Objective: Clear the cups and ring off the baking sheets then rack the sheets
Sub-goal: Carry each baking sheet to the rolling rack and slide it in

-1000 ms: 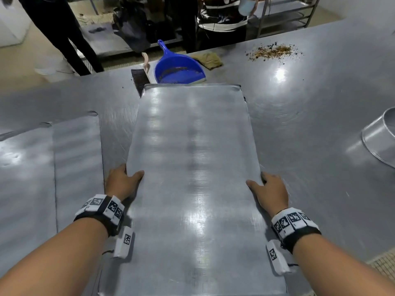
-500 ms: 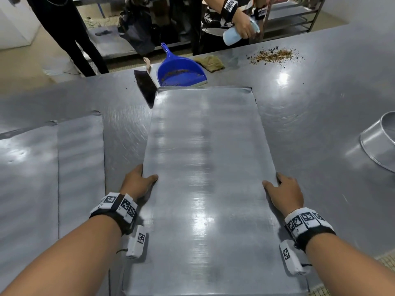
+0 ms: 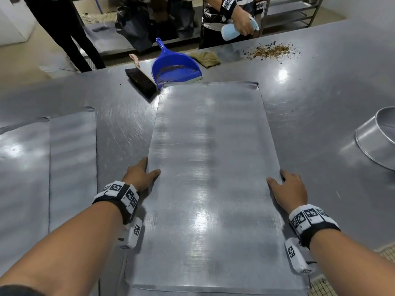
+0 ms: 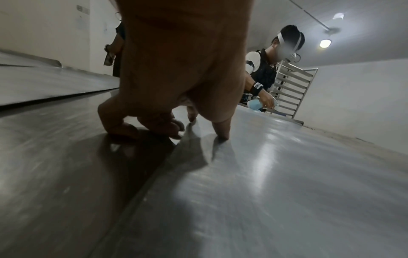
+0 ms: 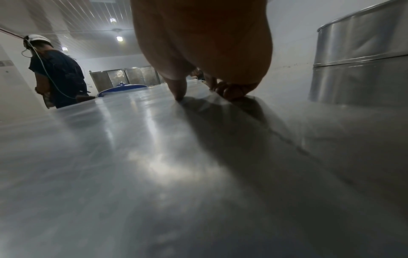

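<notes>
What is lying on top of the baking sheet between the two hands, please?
The baking sheet carries only the thumbs of the left hand and right hand at its long edges. No cups or ring remain on it. The fingers curl past the edges, hidden.

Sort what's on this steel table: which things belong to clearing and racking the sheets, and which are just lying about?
Job in hand:
- flat grey metal baking sheet, left hand and right hand gripping its long edges
- second grey baking sheets at left
- round metal ring

Lying about:
- blue plastic dustpan
- black hand brush
- crumb pile
- olive cloth
</notes>
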Action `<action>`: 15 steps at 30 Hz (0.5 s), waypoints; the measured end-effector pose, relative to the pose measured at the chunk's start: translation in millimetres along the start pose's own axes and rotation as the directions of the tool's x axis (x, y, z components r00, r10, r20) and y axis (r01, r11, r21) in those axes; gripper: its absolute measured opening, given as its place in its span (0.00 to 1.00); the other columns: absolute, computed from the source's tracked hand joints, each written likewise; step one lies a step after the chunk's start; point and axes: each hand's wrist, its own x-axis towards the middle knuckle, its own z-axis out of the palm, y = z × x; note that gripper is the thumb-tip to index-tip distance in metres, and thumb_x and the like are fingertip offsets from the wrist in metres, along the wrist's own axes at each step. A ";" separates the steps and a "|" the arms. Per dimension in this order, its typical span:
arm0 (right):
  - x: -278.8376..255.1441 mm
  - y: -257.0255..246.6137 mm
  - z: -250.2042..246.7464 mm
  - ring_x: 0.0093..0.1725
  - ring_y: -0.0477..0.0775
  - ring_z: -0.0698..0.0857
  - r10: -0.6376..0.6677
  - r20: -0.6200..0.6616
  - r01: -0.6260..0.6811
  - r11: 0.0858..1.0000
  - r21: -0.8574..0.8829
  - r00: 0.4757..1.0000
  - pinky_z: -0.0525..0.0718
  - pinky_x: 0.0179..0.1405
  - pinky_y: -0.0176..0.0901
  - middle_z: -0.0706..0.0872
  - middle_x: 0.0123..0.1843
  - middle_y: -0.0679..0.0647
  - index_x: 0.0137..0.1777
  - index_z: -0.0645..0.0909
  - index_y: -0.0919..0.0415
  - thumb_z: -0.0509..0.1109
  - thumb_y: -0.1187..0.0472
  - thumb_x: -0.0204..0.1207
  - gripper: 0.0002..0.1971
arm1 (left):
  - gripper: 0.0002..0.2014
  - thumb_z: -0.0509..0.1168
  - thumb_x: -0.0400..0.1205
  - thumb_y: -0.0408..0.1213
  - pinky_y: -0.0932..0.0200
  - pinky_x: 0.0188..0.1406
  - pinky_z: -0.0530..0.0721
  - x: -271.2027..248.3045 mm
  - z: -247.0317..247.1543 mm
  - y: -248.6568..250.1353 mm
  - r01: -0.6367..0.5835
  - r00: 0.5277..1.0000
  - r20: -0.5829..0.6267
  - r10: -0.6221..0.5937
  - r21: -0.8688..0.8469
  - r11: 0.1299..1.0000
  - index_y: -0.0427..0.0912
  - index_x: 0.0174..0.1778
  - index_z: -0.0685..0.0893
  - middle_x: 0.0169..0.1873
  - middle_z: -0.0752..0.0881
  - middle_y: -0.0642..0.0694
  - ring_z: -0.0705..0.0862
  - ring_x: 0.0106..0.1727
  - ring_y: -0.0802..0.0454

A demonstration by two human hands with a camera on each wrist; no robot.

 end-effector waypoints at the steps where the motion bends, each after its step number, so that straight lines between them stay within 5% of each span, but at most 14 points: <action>1: 0.3 0.5 0.4 0.70 0.67 0.77 -0.001 -0.001 0.001 1.000 -0.010 1.000 0.78 0.64 0.55 0.76 0.72 0.66 0.75 0.78 0.61 0.69 0.44 0.79 0.29 | 0.33 0.68 0.80 0.60 0.35 0.75 0.76 -0.2 -0.8 3.1 -0.004 1.000 0.003 0.004 0.021 1.000 0.58 0.81 0.69 0.76 0.79 0.39 0.79 0.74 0.34; 5: -0.6 2.6 0.0 0.66 0.69 0.80 0.000 0.016 0.000 0.999 -0.037 1.000 0.79 0.63 0.55 0.77 0.70 0.66 0.72 0.79 0.62 0.68 0.45 0.81 0.27 | 0.34 0.68 0.84 0.54 0.39 0.78 0.74 -2.5 -2.4 8.2 -0.025 1.000 0.018 0.024 0.055 0.998 0.50 0.85 0.65 0.79 0.76 0.39 0.75 0.78 0.33; 9: -9.3 5.5 -2.0 0.69 0.68 0.78 -0.001 0.035 0.002 0.999 -0.038 0.999 0.77 0.67 0.55 0.76 0.72 0.67 0.75 0.77 0.63 0.69 0.47 0.81 0.27 | 0.33 0.72 0.80 0.56 0.37 0.71 0.80 -15.4 4.9 -6.9 -0.022 1.000 0.002 0.022 0.085 0.996 0.44 0.78 0.72 0.73 0.79 0.36 0.82 0.69 0.33; 13: -40.3 18.2 -3.6 0.57 0.67 0.83 -0.002 0.032 0.002 1.000 -0.012 0.999 0.80 0.56 0.52 0.85 0.61 0.65 0.61 0.84 0.59 0.70 0.47 0.77 0.19 | 0.33 0.72 0.74 0.59 0.39 0.65 0.85 -41.5 19.2 -27.8 -0.027 0.997 -0.066 0.030 0.053 0.998 0.43 0.70 0.80 0.66 0.84 0.37 0.86 0.61 0.36; 15: -60.2 32.4 -2.7 0.57 0.66 0.85 0.008 0.030 -0.007 1.000 -0.018 1.000 0.83 0.57 0.53 0.86 0.60 0.63 0.63 0.84 0.58 0.70 0.46 0.77 0.20 | 0.28 0.73 0.75 0.55 0.43 0.61 0.88 -64.9 23.2 -33.8 -0.048 0.994 -0.095 0.048 0.009 0.999 0.40 0.66 0.84 0.62 0.87 0.38 0.88 0.57 0.38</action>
